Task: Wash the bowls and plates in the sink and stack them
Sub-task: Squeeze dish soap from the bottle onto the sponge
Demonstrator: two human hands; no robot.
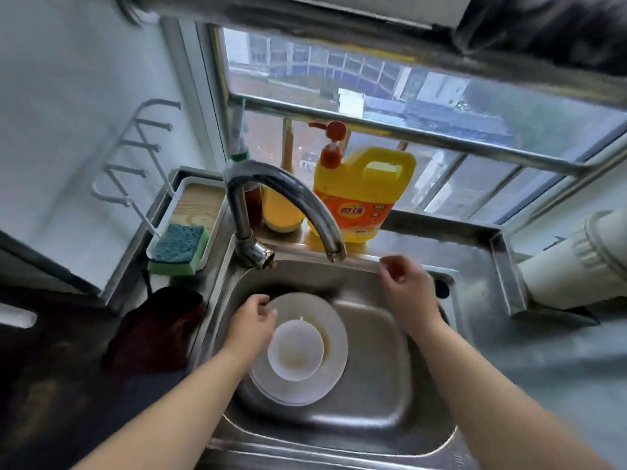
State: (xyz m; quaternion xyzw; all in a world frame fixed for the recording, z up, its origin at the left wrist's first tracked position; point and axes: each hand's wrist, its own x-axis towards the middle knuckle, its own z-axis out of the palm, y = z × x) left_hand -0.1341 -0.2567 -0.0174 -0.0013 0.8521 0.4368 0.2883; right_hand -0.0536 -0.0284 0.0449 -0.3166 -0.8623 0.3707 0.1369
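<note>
The bowl [295,349] sits on stacked plates [334,329] at the sink's [373,412] left side, left hand [252,325] loosely curled over their rim, right hand [407,283] relaxed, holding nothing, near the back edge.

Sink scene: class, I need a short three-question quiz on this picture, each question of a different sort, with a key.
1. True or false: the bowl sits on the plates in the sink.
2. Which hand is at the plates' rim? A. left hand B. right hand C. neither
3. Fill in: the sponge lies to the ____ of the tap.

Key: 1 true; 2 A; 3 left. The right hand hovers by the sink's back rim, fingers loosely curled, holding nothing. No water runs from the tap. The soap jug stands behind it.
</note>
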